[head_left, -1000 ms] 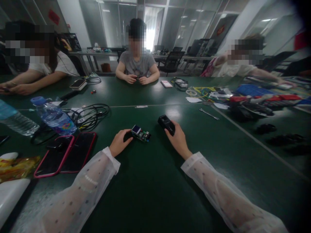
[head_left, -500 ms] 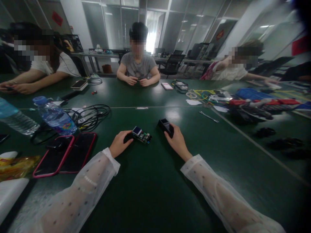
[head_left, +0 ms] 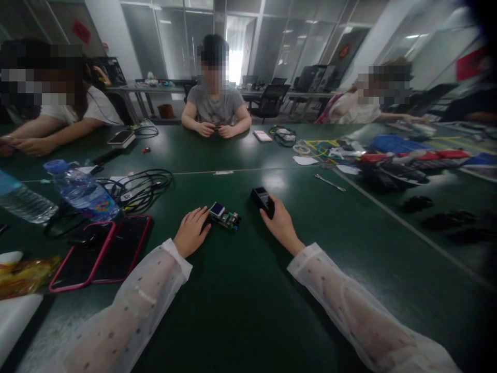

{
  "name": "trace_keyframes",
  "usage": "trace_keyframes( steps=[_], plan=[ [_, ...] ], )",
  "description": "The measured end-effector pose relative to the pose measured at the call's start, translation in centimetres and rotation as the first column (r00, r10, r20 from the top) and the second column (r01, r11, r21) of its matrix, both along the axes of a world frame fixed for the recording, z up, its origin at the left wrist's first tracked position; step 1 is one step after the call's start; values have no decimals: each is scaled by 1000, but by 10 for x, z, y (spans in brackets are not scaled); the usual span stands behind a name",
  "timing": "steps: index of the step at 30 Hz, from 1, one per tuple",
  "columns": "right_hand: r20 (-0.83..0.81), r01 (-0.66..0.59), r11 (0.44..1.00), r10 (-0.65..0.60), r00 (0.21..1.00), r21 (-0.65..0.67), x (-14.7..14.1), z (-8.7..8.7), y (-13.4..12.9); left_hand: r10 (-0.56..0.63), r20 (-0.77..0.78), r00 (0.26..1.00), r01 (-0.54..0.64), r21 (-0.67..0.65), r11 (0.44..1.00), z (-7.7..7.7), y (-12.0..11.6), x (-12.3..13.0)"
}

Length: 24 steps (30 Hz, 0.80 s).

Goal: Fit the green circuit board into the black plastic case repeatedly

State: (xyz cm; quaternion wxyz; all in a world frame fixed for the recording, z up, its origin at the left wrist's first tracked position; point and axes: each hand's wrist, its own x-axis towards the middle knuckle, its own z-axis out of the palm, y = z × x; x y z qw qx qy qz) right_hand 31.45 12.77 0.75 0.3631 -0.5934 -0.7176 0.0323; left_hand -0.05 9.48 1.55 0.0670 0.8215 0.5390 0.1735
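My right hand is wrapped round the near end of a small black box-shaped device with a dark screen and faint lettering. The device is on or just above the green table. My left hand lies palm down, its fingers stretched forward and side by side, the thumb a little apart. Its fingertips reach the left end of a bare circuit board with a small screen on it. Something dark shows between thumb and fingers; I cannot make out whether it is a part or shadow.
Left of my hands lie two red-edged phones or cases, a water bottle and coiled black cables. A wrench lies to the right, before piled cables and tools. Several people sit round the table.
The fingers of my left hand have straightened and flattened from a curled hold beside the board. My right hand keeps its hold on the black device. The view has shifted slightly.
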Motion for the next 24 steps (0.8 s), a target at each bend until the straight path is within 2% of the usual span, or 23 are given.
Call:
trace_keyframes(
  steps=[4,13,20,24],
  plan=[
    [-43,48,998,-47,998,30,-1,3,-2,13,-45,999,-14,-4,1000,2,-1,1],
    [10,10,999,-10,1000,-37,0,-1,0,1,-54,999,-1,-8,1000,0,0,-1],
    [-17,34,999,-33,999,38,-3,2,-1,0,-70,998,1,13,1000,0,0,-1],
    [7,1,1000,-1,1000,-24,-3,2,-1,-6,-60,998,7,4,1000,-1,1,-2]
  ],
)
